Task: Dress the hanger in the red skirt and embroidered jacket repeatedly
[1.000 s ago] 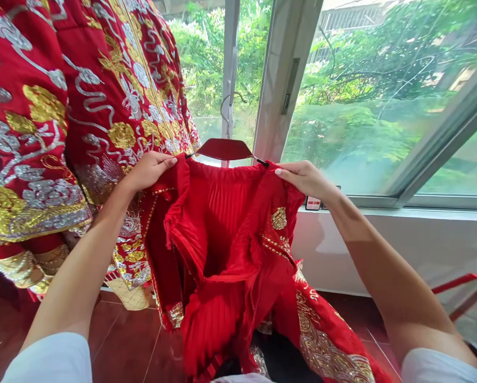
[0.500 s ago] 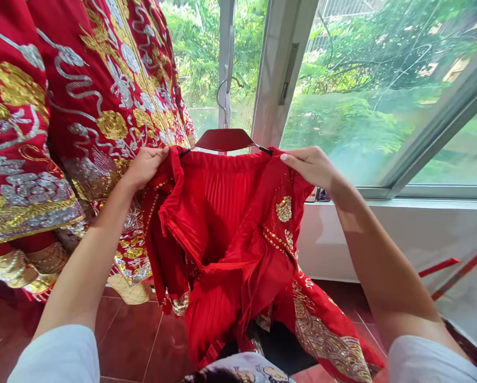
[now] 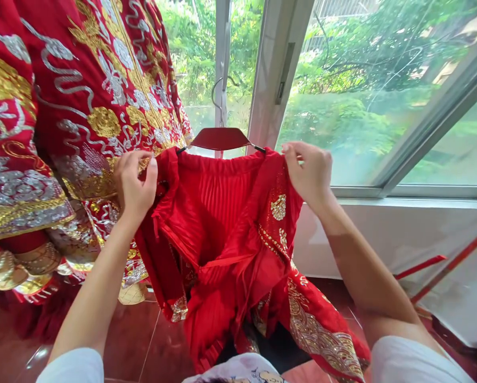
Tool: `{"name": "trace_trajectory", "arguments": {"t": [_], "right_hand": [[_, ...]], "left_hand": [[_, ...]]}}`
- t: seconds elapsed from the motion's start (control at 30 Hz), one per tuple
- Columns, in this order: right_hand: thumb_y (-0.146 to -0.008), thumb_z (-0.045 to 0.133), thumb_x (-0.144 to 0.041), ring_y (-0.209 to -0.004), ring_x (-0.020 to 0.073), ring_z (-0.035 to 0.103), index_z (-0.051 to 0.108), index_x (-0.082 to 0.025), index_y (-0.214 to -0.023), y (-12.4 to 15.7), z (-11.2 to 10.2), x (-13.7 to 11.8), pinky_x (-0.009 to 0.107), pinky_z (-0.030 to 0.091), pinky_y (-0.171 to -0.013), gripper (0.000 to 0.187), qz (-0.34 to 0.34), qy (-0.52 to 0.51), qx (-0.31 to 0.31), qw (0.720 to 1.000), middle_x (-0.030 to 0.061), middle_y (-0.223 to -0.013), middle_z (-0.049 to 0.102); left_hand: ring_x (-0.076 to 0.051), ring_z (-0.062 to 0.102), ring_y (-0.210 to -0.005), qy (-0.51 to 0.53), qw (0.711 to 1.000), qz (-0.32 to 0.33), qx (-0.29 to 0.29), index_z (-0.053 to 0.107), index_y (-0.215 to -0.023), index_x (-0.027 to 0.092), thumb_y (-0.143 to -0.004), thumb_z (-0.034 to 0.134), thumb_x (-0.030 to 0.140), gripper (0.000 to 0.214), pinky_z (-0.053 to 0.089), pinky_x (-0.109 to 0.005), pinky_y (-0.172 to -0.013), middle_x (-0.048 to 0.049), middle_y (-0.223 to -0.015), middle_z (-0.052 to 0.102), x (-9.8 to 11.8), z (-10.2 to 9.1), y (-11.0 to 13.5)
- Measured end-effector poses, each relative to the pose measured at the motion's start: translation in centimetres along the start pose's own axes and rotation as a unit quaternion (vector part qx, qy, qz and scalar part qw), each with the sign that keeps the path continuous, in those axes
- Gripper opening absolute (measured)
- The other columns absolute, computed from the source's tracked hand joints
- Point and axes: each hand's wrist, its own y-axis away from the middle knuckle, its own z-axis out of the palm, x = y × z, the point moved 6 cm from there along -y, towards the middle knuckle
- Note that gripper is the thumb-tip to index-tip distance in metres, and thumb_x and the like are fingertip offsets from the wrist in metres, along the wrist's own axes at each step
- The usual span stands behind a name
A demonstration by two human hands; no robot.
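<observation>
A red pleated skirt (image 3: 226,186) with gold and sequin embroidery hangs from a clip hanger (image 3: 221,139) with a dark red middle bar. Its waistband is held at both clips, and the front gapes open. My left hand (image 3: 134,183) is at the skirt's left upper edge, thumb apart from the fingers, with no cloth visibly gripped. By the right upper corner, my right hand (image 3: 311,167) is loosely curled, a gap showing between thumb and fingers. Whether its fingertips still touch the cloth is hard to see.
A large red jacket (image 3: 103,96) with gold and silver embroidery hangs at the left, close to my left arm. Behind the hanger are a window frame (image 3: 258,69) and a white sill (image 3: 414,202). A red pole (image 3: 454,260) leans at the right, above red floor tiles (image 3: 138,340).
Both hands have loosened from the skirt's upper corners. My left hand has turned, its thumb spreading away. The right hand has lifted slightly and rotated, and the skirt's right side hangs lower.
</observation>
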Motion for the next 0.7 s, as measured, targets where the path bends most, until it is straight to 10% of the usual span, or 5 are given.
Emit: {"name": "trace_trajectory", "arguments": {"t": [0.1, 0.27, 0.43, 0.57, 0.7], "right_hand": [[-0.093, 0.032, -0.049, -0.088, 0.0298, 0.055, 0.062, -0.020, -0.090, 3.6, -0.5, -1.6, 0.038, 0.039, -0.068, 0.042, 0.021, 0.140, 0.101, 0.985, 0.0159, -0.089, 0.062], [-0.087, 0.037, -0.065, -0.083, 0.0321, 0.057, 0.060, -0.014, -0.093, 5.7, 2.4, -3.6, 0.035, 0.037, -0.059, 0.056, 0.040, 0.251, 0.019, 0.967, 0.0214, -0.090, 0.060], [-0.091, 0.038, -0.047, -0.078, 0.0310, 0.060, 0.061, -0.010, -0.093, 5.1, 5.3, -3.0, 0.032, 0.032, -0.053, 0.044, 0.030, 0.299, -0.044, 0.953, 0.0243, -0.090, 0.062], [-0.088, 0.036, -0.023, -0.069, 0.0243, 0.059, 0.061, -0.014, -0.082, 4.4, 5.1, -2.5, 0.030, 0.028, -0.055, 0.028, 0.023, 0.265, -0.059, 0.962, 0.0167, -0.080, 0.065], [-0.081, 0.041, -0.023, -0.054, 0.0157, 0.041, 0.036, -0.021, -0.054, 3.9, 2.3, -2.5, 0.031, 0.025, -0.054, 0.027, 0.023, 0.125, -0.039, 0.991, 0.0037, -0.054, 0.047]], "left_hand": [[-0.031, 0.055, -0.108, -0.128, 0.991, -0.029, -0.026, 0.059, -0.099, 0.021, -0.085, 0.047, 0.048, 0.032, 0.038, -0.045, -0.096, -0.0125, -0.104, 0.063, 1.5, -0.7, 3.3], [-0.031, 0.060, -0.088, -0.247, 0.952, -0.038, -0.176, 0.059, -0.082, 0.022, -0.088, 0.041, 0.050, 0.033, 0.045, -0.043, -0.076, -0.0105, -0.084, 0.063, 2.5, 0.8, 5.3], [-0.031, 0.057, -0.094, -0.222, 0.966, 0.080, -0.106, 0.062, -0.089, 0.019, -0.091, 0.041, 0.048, 0.036, 0.044, -0.045, -0.083, -0.0113, -0.092, 0.064, 5.8, 0.3, 1.7], [-0.030, 0.049, -0.118, -0.140, 0.940, 0.282, -0.128, 0.061, -0.115, 0.020, -0.090, 0.049, 0.036, 0.032, 0.037, -0.046, -0.102, -0.0102, -0.126, 0.058, 12.3, 5.1, -0.9], [-0.029, 0.045, -0.125, -0.048, 0.936, 0.306, -0.170, 0.066, -0.110, 0.023, -0.092, 0.045, 0.029, 0.028, 0.027, -0.051, -0.109, -0.0091, -0.120, 0.062, 16.0, 11.7, -2.7]]}}
